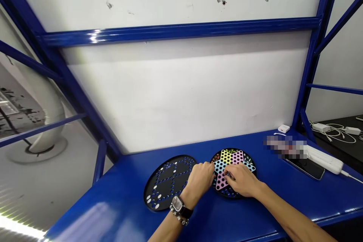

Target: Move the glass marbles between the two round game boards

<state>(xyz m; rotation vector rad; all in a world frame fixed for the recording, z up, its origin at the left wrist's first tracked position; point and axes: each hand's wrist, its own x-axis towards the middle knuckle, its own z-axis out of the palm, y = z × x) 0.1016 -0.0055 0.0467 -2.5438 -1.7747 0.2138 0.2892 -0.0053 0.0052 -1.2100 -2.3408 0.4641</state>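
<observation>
A round Chinese checkers board (236,157) with a star of yellow, pink and light blue points lies on the blue table (119,204). My right hand (241,179) rests on its lower middle with fingers curled down onto the holes. My left hand (199,180), with a watch and bracelet at the wrist, is closed at the board's left edge. What either hand's fingertips pinch is hidden. A second round black board (167,181) with blue and white holes lies just left of my left hand.
A phone (307,167) and a white power strip (323,159) lie at the right of the table, and a small white charger (283,128) sits by the wall. Blue shelf posts and rails frame the table. White cables lie on a dark surface at far right.
</observation>
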